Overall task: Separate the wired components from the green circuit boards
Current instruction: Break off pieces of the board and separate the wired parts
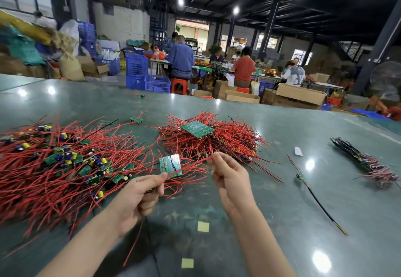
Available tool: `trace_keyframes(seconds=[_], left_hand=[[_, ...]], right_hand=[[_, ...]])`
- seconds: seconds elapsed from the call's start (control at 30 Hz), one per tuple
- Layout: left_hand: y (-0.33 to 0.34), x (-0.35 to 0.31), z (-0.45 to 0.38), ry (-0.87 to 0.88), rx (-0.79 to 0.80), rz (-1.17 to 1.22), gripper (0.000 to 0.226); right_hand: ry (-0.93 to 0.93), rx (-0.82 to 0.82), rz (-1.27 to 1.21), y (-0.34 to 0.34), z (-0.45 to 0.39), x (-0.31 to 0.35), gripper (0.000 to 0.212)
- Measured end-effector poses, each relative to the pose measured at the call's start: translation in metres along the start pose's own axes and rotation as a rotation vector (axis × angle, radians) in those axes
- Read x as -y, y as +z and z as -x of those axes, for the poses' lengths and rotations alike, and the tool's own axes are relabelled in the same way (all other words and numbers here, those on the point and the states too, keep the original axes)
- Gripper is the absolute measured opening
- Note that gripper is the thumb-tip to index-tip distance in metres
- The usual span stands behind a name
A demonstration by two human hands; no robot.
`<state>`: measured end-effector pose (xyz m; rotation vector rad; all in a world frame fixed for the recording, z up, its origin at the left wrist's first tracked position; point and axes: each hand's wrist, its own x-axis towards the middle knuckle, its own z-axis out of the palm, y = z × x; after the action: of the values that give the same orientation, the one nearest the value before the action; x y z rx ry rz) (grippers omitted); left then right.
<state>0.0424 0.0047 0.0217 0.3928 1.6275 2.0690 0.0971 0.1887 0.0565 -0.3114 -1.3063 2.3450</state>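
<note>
Fingers (161, 179) of the left hand (138, 198) pinch a small wired component, its red and black leads trailing down past the wrist, while the right hand (227, 174) closes thumb and fingertips on a red wire (195, 162) running toward a green circuit board (170, 166) that stands tilted on edge between the two hands, bare solder side up. Left of the hands sprawls a broad pile of separated pieces (65, 163): small green boards, blue and yellow capacitors and a thicket of red leads that hides much of what lies underneath. Just beyond the right hand a second heap of red wires (227, 144) carries another green panel (197, 128) lying flat on top. Well to the right rest a lone board with a long black lead (310, 190), a scrap of white paper (298, 151) and a dark wire bundle (364, 161). Two yellow paper squares (203, 226) sit near the forearms. The glossy green counter (303, 129) mirrors the ceiling lamps. Behind it, seated workers (181, 59) fill a long table amid blue plastic crates (136, 70), cardboard boxes (300, 94) and sacks inside a dim, steel-framed warehouse.
</note>
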Motion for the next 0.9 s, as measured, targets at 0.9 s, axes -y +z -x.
trace_keyframes(seconds=[0.9], left_hand=[[0.006, 0.005, -0.006, 0.316, -0.046, 0.432, 0.03]], right_hand=[[-0.341, 0.305, 1.06, 0.011, 0.012, -0.026, 0.039]])
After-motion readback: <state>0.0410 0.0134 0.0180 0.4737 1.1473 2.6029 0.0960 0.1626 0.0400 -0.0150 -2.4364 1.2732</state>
